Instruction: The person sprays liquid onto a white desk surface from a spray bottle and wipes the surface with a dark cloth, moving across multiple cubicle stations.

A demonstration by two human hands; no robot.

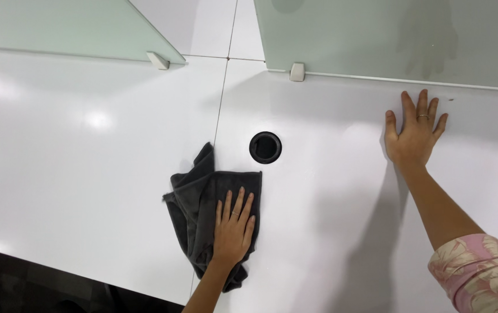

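left hand (232, 232): flat, fingers spread, pressing down on dark grey cloth (196, 208), holding nothing
cloth: crumpled, lies on white desk (86, 174) over the seam between the two tops, just left of the round black cable hole (265, 147)
right hand (415, 134): open palm flat on desk, fingers spread, near frosted glass divider (388, 40), empty
sleeve (478, 272): pink floral

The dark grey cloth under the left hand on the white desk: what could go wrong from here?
1. The dark grey cloth lies close to the round black cable hole; a corner might catch there.
2. The cloth is bunched, so it may smear instead of lying flat under the left hand.
3. The right hand presses flat on the white desk and may leave prints near the frosted glass divider.
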